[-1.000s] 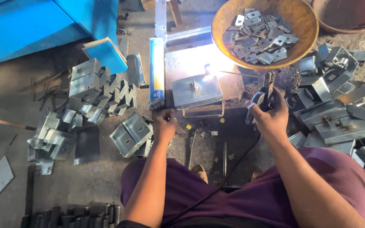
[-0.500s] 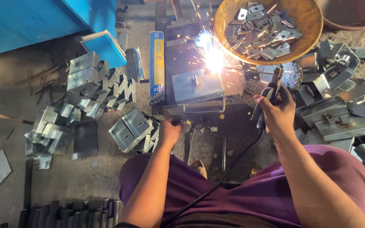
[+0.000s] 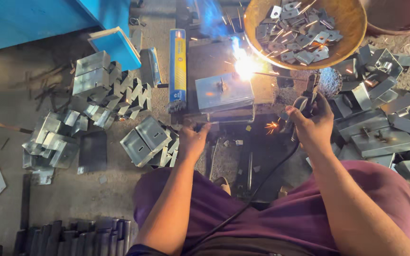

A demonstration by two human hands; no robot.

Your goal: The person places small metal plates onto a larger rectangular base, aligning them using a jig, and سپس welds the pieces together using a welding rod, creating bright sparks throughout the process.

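— Now, what is held in the right hand point(image 3: 312, 125)?
— An electrode holder point(image 3: 304, 102) is gripped, its rod sparking at the metal box point(image 3: 224, 92).
— And the left hand point(image 3: 193, 141)?
— It is closed on the box's lower front edge, below the wooden bowl point(image 3: 262, 47).

Bare forearms, no sleeves or gloves showing; purple trousers cover both legs.

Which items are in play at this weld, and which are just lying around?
In play: right hand holding electrode holder; left hand at the metal box; arc.

Lying about: bowl of plates, electrode packet, bracket pile, blue board.
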